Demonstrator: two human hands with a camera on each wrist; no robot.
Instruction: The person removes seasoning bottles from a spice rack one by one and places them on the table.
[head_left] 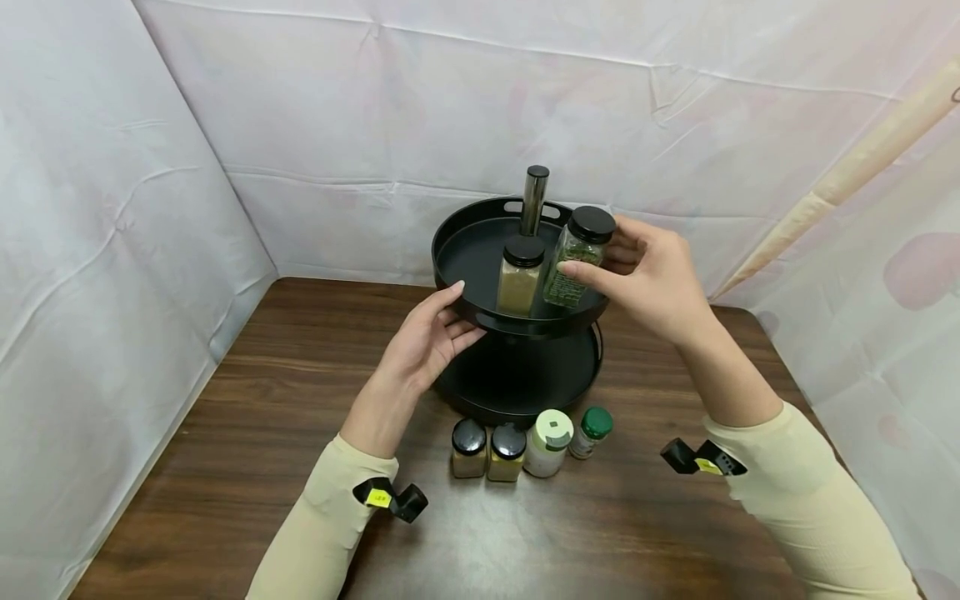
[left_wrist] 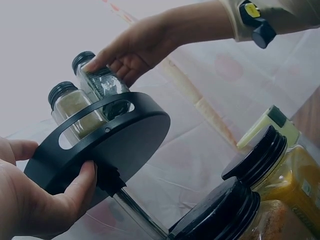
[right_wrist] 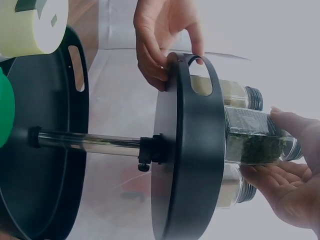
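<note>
My right hand (head_left: 648, 271) grips a clear jar of green dried herbs (head_left: 567, 271) with a black lid, its base at the upper tray of a black two-tier stand. Beside it on that tray stands a black-lidded jar of tan powder (head_left: 517, 287). Another pale jar (right_wrist: 230, 185) shows on the herb jar's other side in the right wrist view. My left hand (head_left: 427, 337) holds the upper tray (head_left: 465, 250) by its near left rim, thumb and fingers on either side of the wall.
Below is the lower tray (head_left: 517, 375), joined by a chrome post (right_wrist: 95, 141). Before it stand two black-lidded spice jars (head_left: 468, 450), a pale-green-lidded container (head_left: 548, 446) and a small green-lidded bottle (head_left: 591, 433). White cloth (head_left: 337, 108) hangs behind the wooden table (head_left: 247, 450).
</note>
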